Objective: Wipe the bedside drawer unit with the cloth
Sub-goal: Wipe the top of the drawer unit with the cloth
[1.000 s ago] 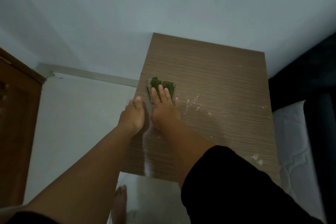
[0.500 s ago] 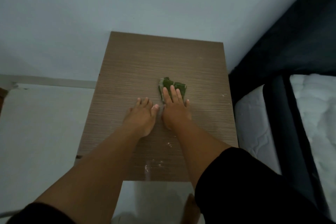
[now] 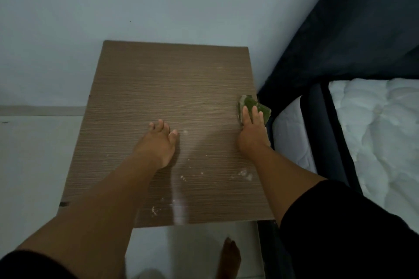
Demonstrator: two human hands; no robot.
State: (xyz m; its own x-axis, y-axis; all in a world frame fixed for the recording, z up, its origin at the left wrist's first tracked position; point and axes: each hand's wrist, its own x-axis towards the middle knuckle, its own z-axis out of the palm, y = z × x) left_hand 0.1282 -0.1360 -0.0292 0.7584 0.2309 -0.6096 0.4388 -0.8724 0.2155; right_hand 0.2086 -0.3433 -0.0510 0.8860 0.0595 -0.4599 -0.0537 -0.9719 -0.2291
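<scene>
Both hands rest on the wood-grain top of the bedside drawer unit (image 3: 172,88), well apart from each other. Furthest left, beyond the unit's left edge, pale floor (image 3: 34,165) meets the light wall (image 3: 158,2) along a grey skirting strip (image 3: 40,110). The left hand (image 3: 158,145) lies palm-down near the middle of the top, fingers loosely spread and holding nothing, its bare forearm running back toward the near-left corner. To its right, whitish specks and smears (image 3: 243,174) are scattered over the near half of the top, with a pale streak (image 3: 179,206) reaching the front edge. A bare foot (image 3: 229,256) shows on the floor below that front edge.

The right hand (image 3: 252,131) is at the right edge of the top, about halfway along it, pressed flat with fingers extended over the green cloth (image 3: 251,104). The cloth is bunched under the fingertips; its far part shows beyond them and one corner hangs just past the right edge. The hand presses down on it and does not wrap around it. A black sleeve (image 3: 340,229) covers the upper right arm. Right of the unit stands a dark bed frame (image 3: 362,41) with a white quilted mattress (image 3: 374,131).
</scene>
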